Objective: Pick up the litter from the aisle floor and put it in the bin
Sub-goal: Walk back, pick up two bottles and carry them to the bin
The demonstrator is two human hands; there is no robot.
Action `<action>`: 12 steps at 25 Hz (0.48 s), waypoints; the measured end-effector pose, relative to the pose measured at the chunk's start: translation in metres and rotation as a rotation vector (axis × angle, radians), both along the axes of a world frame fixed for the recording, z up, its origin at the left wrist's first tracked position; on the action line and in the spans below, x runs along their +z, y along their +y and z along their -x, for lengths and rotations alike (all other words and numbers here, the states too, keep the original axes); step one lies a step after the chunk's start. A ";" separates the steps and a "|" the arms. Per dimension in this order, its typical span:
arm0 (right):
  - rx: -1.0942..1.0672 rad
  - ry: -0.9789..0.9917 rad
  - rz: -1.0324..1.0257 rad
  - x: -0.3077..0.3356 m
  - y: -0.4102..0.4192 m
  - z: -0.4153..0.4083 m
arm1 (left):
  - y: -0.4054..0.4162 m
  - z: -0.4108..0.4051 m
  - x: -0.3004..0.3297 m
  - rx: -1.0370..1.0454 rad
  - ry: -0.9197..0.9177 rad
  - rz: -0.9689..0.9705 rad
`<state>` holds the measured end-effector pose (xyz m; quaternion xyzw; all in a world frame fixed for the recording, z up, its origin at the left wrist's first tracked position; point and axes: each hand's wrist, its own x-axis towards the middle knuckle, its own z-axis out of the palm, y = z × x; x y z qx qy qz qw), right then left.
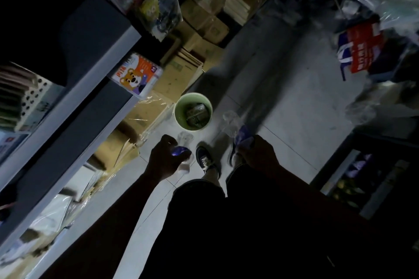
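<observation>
Litter is hard to read in this dim aisle: the left hand [166,157] is closed around a clear plastic bottle [184,142] with a purple label, whose upper end pokes out past the fingers and whose pale lower end shows below the hand. The right hand [257,154] grips a second crumpled clear bottle [232,125], also with a purple label; its far end is blurred against the floor. Both arms reach forward and down, knuckles up, dark and nearly featureless. Ahead of the hands, between them, a pale green bin [180,106] stands on the tiled floor [294,120], touching the cardboard boxes [172,79] stacked under the shelf [95,75]. Some crumpled packaging lies inside; what it is cannot be told.
</observation>
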<state>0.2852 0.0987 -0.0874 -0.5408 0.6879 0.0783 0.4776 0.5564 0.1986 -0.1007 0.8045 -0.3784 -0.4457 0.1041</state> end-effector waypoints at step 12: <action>0.086 -0.078 -0.204 -0.348 -0.112 -0.108 | -0.138 -0.021 -0.287 0.336 -0.138 -0.227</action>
